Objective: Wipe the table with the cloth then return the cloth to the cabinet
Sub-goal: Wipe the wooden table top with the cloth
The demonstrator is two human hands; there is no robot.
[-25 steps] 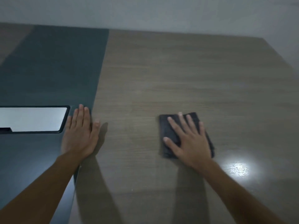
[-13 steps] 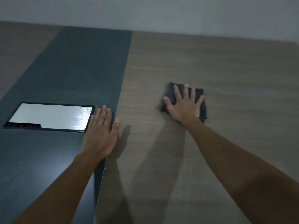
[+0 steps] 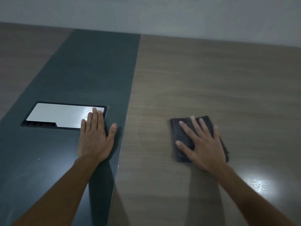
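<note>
Wiping step: right hand (image 3: 205,147) pressed flat, fingers spread, on folded dark cloth (image 3: 180,129); left hand (image 3: 95,137) flat, bracing table (image 3: 211,82); advise even pressure, overlapping strokes

Cloth (image 3: 182,128) partly under right hand (image 3: 206,147)

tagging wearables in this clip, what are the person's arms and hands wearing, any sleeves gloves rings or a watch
Nothing shows. The left hand and right hand are bare, with no gloves or rings visible. Both forearms are uncovered from wrist to the bottom edge of the frame, with no sleeve, watch or band in view. The dim, slightly blurred picture could hide something very small.
</note>
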